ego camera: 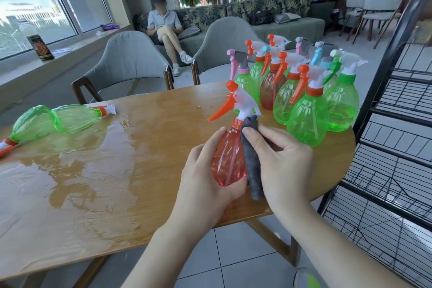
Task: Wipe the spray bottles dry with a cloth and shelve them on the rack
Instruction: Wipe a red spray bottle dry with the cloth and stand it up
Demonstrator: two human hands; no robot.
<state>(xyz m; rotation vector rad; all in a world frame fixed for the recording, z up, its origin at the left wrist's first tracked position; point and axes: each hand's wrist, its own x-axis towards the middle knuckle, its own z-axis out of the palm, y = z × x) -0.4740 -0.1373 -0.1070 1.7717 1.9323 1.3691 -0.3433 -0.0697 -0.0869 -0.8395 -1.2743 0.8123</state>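
Note:
My left hand (205,170) grips a red spray bottle (228,159) with an orange trigger, held upright above the table's near right edge. My right hand (282,159) holds a grey cloth (251,159) against the bottle's right side and neck. Several upright spray bottles (308,112), mostly green, stand clustered at the table's right end. Two green bottles (53,121) lie on their sides at the left. The black wire rack (397,147) stands to the right of the table.
The wooden table (117,170) is wet with pooled water across its left and middle. Two grey chairs (126,63) stand behind it. A person sits on a sofa (287,28) farther back. Tiled floor lies below.

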